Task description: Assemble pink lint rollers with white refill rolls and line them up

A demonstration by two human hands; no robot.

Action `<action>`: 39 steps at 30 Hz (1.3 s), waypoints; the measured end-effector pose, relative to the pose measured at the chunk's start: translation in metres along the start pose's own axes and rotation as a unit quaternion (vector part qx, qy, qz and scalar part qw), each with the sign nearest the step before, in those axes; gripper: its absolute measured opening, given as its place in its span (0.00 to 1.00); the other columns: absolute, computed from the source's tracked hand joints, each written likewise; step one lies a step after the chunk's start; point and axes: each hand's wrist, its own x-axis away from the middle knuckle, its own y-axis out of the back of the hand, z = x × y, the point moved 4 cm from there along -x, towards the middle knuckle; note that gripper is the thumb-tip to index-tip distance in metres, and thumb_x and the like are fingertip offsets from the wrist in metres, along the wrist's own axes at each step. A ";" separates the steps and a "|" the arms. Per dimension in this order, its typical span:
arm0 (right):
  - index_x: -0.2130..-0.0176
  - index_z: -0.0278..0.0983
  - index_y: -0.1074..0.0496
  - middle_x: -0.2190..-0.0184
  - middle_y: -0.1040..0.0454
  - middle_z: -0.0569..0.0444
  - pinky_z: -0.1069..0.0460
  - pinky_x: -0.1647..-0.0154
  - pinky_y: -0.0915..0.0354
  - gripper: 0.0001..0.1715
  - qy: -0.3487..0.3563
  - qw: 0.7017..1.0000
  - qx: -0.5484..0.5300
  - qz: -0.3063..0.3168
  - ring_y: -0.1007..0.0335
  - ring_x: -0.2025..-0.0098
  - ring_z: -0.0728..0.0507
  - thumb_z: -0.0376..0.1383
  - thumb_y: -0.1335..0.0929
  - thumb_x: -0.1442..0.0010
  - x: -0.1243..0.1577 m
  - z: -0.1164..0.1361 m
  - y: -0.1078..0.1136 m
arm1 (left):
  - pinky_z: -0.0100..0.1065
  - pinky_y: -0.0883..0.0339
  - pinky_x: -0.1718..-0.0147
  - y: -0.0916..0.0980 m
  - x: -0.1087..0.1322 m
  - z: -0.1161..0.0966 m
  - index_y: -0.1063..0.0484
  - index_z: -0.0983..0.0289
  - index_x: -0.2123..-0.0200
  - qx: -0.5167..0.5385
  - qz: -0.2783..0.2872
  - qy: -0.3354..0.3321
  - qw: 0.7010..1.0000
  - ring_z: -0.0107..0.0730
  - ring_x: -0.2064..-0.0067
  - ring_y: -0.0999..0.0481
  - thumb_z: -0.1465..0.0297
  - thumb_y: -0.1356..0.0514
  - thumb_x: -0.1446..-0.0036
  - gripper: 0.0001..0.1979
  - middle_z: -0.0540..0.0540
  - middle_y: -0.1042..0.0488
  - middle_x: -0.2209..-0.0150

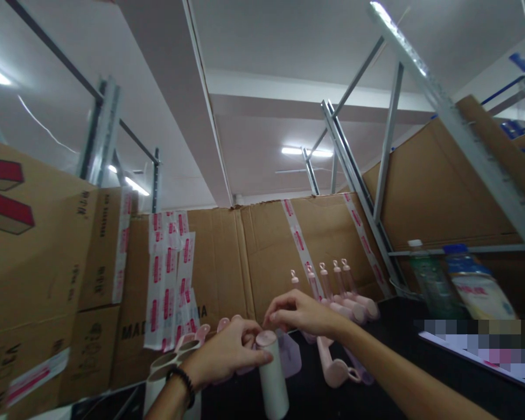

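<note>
White cylinder (274, 382): stands near-upright low in the middle of your view, top leaning a little left (could be lens tilt). Reading left to right: the open pale tubes (161, 367) sit just beside your left wrist, partly behind it. Next, your left hand (234, 353), the nearer one: it's on the cylinder's left side, up by the top end, thumb laid across the front, fingers curled round behind. Looks clamped on it, though the far-side contact is hidden. The long axis runs down and slightly right from that thumb, so your pinch crosses it, and most of the length hangs below your grip. The top face points up, roughly toward your right hand (301, 315), which is just above and beyond it, fingers bent and bunched close; can't tell if they pinch anything. Behind the cylinder, to its right, is a pale purple piece (291, 354). Further right, near your right forearm, a pink handled piece (333, 370) lies on the black tabletop (398, 318), apart from the cylinder.
</note>
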 end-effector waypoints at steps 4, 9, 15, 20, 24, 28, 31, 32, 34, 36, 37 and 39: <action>0.57 0.34 0.20 0.81 0.33 0.59 0.56 0.74 0.45 0.17 -0.001 0.999 -0.003 0.044 0.40 0.77 0.52 0.38 0.35 0.39 0.004 0.006 -0.003 | 0.28 0.56 0.80 -0.002 0.000 -0.002 0.28 0.65 0.65 0.011 0.021 -0.007 1.000 0.23 0.78 0.41 0.60 0.37 0.52 0.15 0.43 0.38 0.80; 0.73 0.32 0.20 0.86 0.34 0.59 0.56 0.78 0.50 0.24 -0.057 0.994 0.055 0.074 0.46 0.81 0.53 0.46 0.34 0.39 0.007 -0.002 -0.006 | 0.27 0.52 0.78 -0.001 -0.001 0.002 0.29 0.65 0.69 -0.002 -0.003 -0.003 1.000 0.24 0.77 0.39 0.59 0.36 0.53 0.15 0.43 0.39 0.80; 0.77 0.31 0.22 0.89 0.37 0.60 0.55 0.80 0.52 0.28 -0.091 0.988 0.043 0.121 0.48 0.83 0.53 0.50 0.33 0.40 0.010 -0.004 -0.006 | 0.28 0.52 0.78 -0.003 -0.001 0.005 0.27 0.64 0.66 -0.001 0.009 0.000 1.000 0.23 0.78 0.39 0.57 0.37 0.52 0.17 0.42 0.37 0.80; 0.75 0.30 0.23 0.90 0.38 0.61 0.56 0.81 0.53 0.28 -0.110 0.980 0.037 0.165 0.48 0.84 0.54 0.50 0.34 0.39 0.014 0.001 -0.003 | 0.27 0.51 0.79 -0.006 -0.005 0.011 0.27 0.65 0.66 0.016 0.003 -0.009 1.000 0.24 0.78 0.40 0.56 0.36 0.53 0.18 0.42 0.38 0.81; 0.72 0.31 0.22 0.90 0.39 0.62 0.56 0.82 0.53 0.26 -0.117 0.976 0.039 0.180 0.48 0.85 0.54 0.49 0.34 0.38 0.016 0.002 -0.003 | 0.28 0.52 0.79 -0.006 -0.004 0.007 0.29 0.65 0.67 0.020 0.015 -0.007 1.000 0.24 0.77 0.40 0.56 0.36 0.52 0.18 0.42 0.40 0.80; 0.68 0.31 0.20 0.90 0.40 0.63 0.57 0.82 0.53 0.25 -0.114 0.978 0.038 0.173 0.47 0.85 0.54 0.49 0.35 0.38 0.017 0.001 -0.003 | 0.28 0.51 0.77 -0.004 -0.001 0.002 0.30 0.65 0.66 0.015 0.018 0.005 1.000 0.24 0.77 0.40 0.56 0.37 0.52 0.18 0.42 0.38 0.79; 0.65 0.32 0.19 0.90 0.41 0.63 0.57 0.81 0.51 0.23 -0.104 0.980 0.026 0.168 0.46 0.85 0.54 0.47 0.35 0.37 0.017 0.000 -0.005 | 0.28 0.49 0.76 -0.002 0.000 0.000 0.29 0.65 0.65 0.007 0.011 0.002 1.000 0.26 0.76 0.39 0.55 0.37 0.52 0.19 0.43 0.37 0.79; 0.63 0.32 0.19 0.90 0.41 0.63 0.57 0.81 0.52 0.22 -0.100 0.981 0.021 0.163 0.47 0.85 0.54 0.46 0.35 0.37 0.017 0.000 -0.005 | 0.28 0.48 0.76 -0.001 0.001 0.000 0.28 0.65 0.65 -0.001 0.011 0.004 1.000 0.26 0.75 0.38 0.56 0.37 0.52 0.19 0.43 0.36 0.78; 0.57 0.33 0.20 0.89 0.40 0.63 0.58 0.81 0.51 0.21 -0.089 0.986 0.011 0.141 0.47 0.84 0.54 0.44 0.35 0.37 0.013 -0.001 -0.006 | 0.28 0.48 0.75 0.000 0.000 0.001 0.28 0.65 0.65 -0.014 0.009 0.009 1.000 0.26 0.74 0.37 0.56 0.37 0.52 0.18 0.44 0.36 0.77; 0.53 0.34 0.22 0.86 0.38 0.62 0.58 0.80 0.49 0.22 -0.082 0.992 0.040 0.085 0.45 0.82 0.53 0.44 0.36 0.37 0.006 -0.004 -0.002 | 0.28 0.49 0.76 0.000 -0.001 0.002 0.28 0.65 0.65 -0.020 0.003 0.006 1.000 0.26 0.74 0.38 0.57 0.37 0.52 0.17 0.43 0.37 0.78; 0.53 0.35 0.21 0.84 0.36 0.61 0.58 0.79 0.47 0.23 -0.091 0.991 0.084 0.041 0.42 0.81 0.53 0.44 0.37 0.36 0.003 -0.007 0.003 | 0.28 0.49 0.76 0.000 -0.002 0.003 0.28 0.65 0.66 -0.016 0.001 0.003 1.000 0.26 0.75 0.39 0.57 0.37 0.52 0.17 0.43 0.38 0.78; 0.58 0.35 0.20 0.81 0.31 0.58 0.57 0.76 0.43 0.22 -0.133 0.969 0.202 -0.049 0.37 0.78 0.51 0.43 0.39 0.36 0.001 -0.015 0.016 | 0.27 0.49 0.76 -0.001 -0.004 0.007 0.28 0.65 0.66 0.003 0.004 0.000 1.000 0.25 0.75 0.41 0.56 0.36 0.53 0.18 0.42 0.40 0.79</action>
